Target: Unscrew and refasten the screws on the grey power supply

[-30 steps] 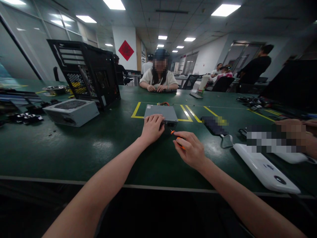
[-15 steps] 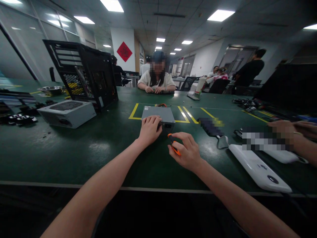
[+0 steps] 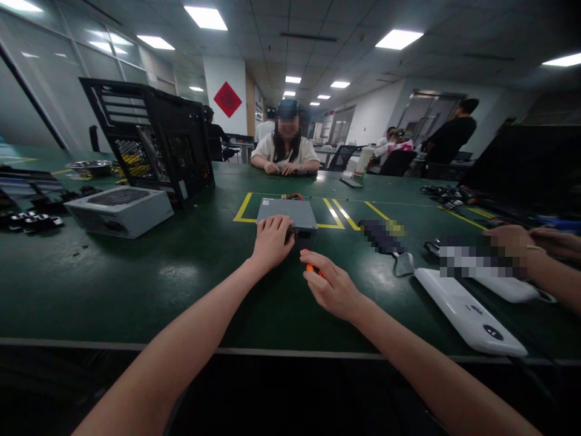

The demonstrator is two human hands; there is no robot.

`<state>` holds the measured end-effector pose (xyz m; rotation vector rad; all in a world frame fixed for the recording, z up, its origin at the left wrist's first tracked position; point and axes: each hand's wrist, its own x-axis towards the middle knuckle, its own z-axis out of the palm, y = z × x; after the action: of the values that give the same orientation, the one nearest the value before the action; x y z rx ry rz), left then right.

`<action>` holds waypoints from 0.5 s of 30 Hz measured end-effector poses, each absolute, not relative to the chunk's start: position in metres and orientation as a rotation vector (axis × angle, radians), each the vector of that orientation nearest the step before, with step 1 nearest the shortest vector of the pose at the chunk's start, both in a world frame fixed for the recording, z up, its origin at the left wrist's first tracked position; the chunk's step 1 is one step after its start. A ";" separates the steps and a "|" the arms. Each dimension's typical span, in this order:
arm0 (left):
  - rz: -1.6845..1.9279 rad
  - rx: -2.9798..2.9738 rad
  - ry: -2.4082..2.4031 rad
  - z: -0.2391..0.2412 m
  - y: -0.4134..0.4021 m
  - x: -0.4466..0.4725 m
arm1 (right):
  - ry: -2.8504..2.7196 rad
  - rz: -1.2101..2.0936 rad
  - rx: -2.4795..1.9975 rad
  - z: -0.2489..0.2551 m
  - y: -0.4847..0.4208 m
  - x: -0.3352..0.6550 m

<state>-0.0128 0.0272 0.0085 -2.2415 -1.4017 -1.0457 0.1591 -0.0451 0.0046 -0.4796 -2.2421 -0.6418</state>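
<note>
Head view shows me a grey metal box [image 3: 295, 212] at 12 o'clock on the green tabletop [image 3: 218, 297], its near side overlapping the yellow tape [image 3: 242, 209]. From my remote seat, the left hand [image 3: 271, 243] lies half-curled over the box's 7 o'clock corner, presumably steadying it; how firmly, I can't tell. The right hand [image 3: 333, 287] is closed around an orange-handled tool [image 3: 310, 267], fingertips forward, probably for fine control, just short of the box's 5 o'clock side; I can't make out its tip.
</note>
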 end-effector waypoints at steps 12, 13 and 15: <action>-1.048 -2.239 -1.423 0.009 0.027 -0.012 | -2.163 -0.622 -0.540 0.003 -0.044 0.160; -1.045 -2.237 -1.424 0.009 0.027 -0.012 | -2.174 -0.640 -0.520 0.003 -0.044 0.160; -1.040 -2.238 -1.420 0.009 0.027 -0.012 | -2.216 -0.648 -0.473 0.004 -0.045 0.159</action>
<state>-0.0120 0.0272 0.0090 -2.2376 -1.4199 -1.0402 0.1587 -0.0449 0.0043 -0.4734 -2.2164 -0.6479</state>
